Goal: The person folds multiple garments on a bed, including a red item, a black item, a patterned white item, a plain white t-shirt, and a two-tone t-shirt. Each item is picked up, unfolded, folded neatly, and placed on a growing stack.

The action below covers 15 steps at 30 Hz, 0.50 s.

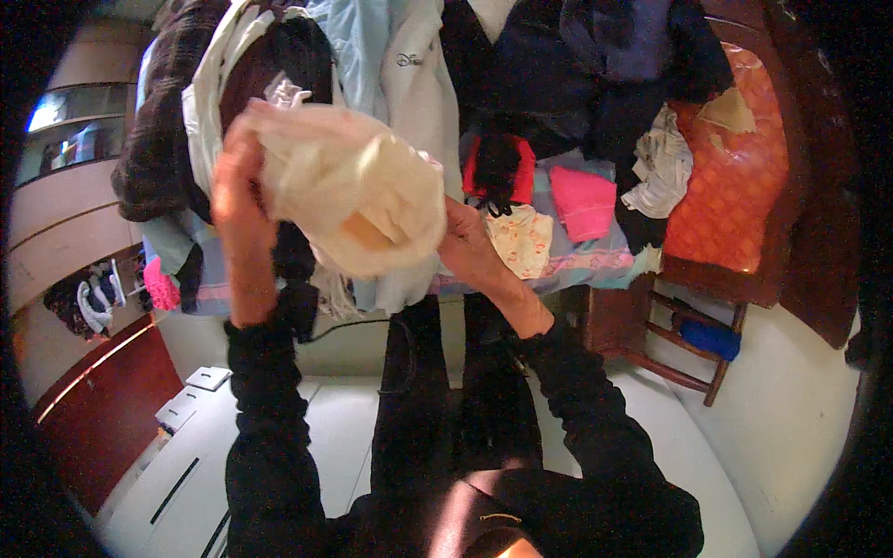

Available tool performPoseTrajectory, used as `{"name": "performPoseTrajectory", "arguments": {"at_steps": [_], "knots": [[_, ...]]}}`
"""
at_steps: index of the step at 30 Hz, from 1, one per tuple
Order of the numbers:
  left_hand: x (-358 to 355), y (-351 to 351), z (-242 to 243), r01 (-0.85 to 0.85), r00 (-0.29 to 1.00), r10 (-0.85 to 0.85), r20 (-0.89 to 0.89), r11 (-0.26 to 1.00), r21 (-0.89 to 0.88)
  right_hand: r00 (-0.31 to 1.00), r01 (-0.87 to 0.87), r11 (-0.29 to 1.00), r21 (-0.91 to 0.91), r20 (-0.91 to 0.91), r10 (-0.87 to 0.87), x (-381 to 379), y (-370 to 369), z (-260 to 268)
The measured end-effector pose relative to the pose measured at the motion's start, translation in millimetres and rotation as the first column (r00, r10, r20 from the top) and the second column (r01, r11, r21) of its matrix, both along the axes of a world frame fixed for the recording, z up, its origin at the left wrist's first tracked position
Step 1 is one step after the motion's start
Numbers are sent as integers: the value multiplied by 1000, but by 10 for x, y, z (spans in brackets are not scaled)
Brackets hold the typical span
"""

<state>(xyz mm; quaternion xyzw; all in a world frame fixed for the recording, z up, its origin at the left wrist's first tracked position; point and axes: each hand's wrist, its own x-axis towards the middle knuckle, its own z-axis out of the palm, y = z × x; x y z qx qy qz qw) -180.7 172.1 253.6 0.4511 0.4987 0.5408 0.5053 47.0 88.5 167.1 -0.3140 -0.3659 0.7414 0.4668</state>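
A cream-coloured cloth garment [349, 188], blurred by motion, is held up between my two hands above a bed heaped with clothes. My left hand [244, 188] grips its left edge, with the fingers partly behind the cloth. At its lower right edge, my right hand [469, 237] holds on, its fingertips hidden by the fabric. Beyond it hang a light grey garment with printed writing [422, 104] and a light blue one [352, 49]. To the right lie a folded patterned cream cloth [523, 240], a folded pink cloth [584, 202] and a red and black item [520, 167].
Dark clothes [544, 77] are piled at the back. An orange patterned surface [725, 202] with a crumpled white cloth [659, 167] beside it is at the right, above a wooden chair [687, 342]. White drawers [188, 401] stand at the lower left; a dark cable [356, 323] hangs near my legs.
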Motion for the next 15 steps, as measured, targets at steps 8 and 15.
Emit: {"name": "performPoseTrajectory", "arguments": {"at_steps": [8,15], "knots": [[-872,693,1364,167,908,-40,-418,947,273,957,105,957,269,236,-171,-126,148,386],[-508,744,1629,1,880,126,-459,963,268,979,51,992,119,189,-72,-18,201,428]]}}
